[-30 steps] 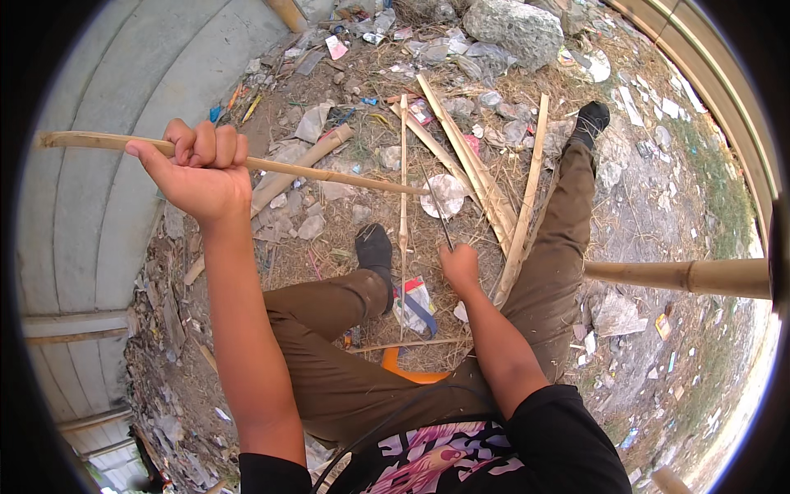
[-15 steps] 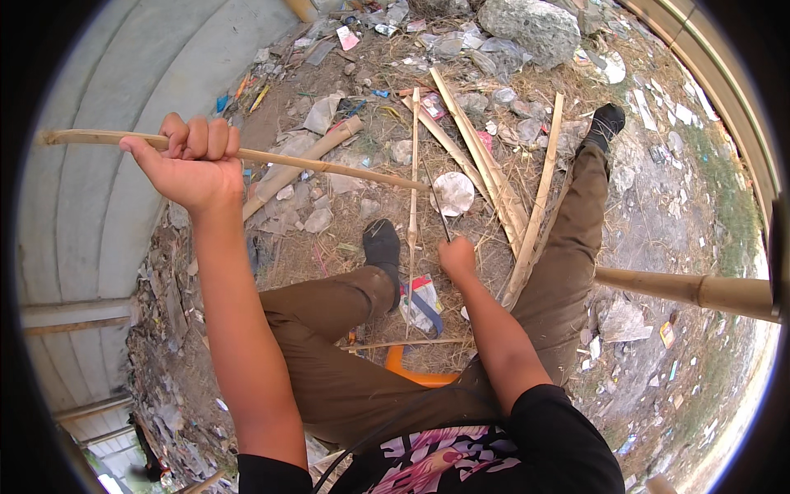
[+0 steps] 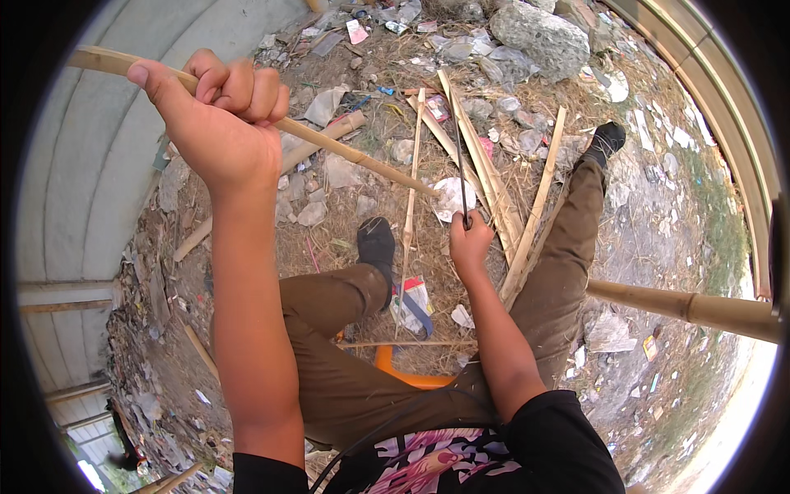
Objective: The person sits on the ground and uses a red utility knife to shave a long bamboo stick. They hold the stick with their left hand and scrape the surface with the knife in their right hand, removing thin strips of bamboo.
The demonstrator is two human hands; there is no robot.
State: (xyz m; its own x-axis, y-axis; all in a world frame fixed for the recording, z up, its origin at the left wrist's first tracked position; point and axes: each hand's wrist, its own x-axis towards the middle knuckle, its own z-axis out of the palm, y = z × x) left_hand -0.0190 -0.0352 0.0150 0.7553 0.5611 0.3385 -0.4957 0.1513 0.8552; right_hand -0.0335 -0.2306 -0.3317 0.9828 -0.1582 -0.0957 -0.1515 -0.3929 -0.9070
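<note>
My left hand (image 3: 224,136), raised at the upper left, is closed around a long bamboo strip (image 3: 354,156). The strip slants down to the right, its far end near a white round piece (image 3: 449,199) on the ground. In my right hand (image 3: 471,247), closed around its lower end, is a thin dark blade (image 3: 462,156) seen nearly edge-on and pointing up and away. The blade stands just right of the strip's end, apart from it. Behind it lie split bamboo lengths (image 3: 492,177), and a narrow bamboo piece (image 3: 414,173) lies to their left.
Another bamboo slat (image 3: 539,193) rests along my outstretched right leg (image 3: 568,247). A thick bamboo pole (image 3: 691,306) is at the right. Litter and stones cover the ground, with a big rock (image 3: 539,37) at the back. An orange object (image 3: 411,379) is between my legs; a grey wall (image 3: 107,165) stands left.
My left hand has come nearer and rightward, and the strip now slopes more steeply. My right hand has shifted slightly right and nearer, turning the blade more upright and away from the strip.
</note>
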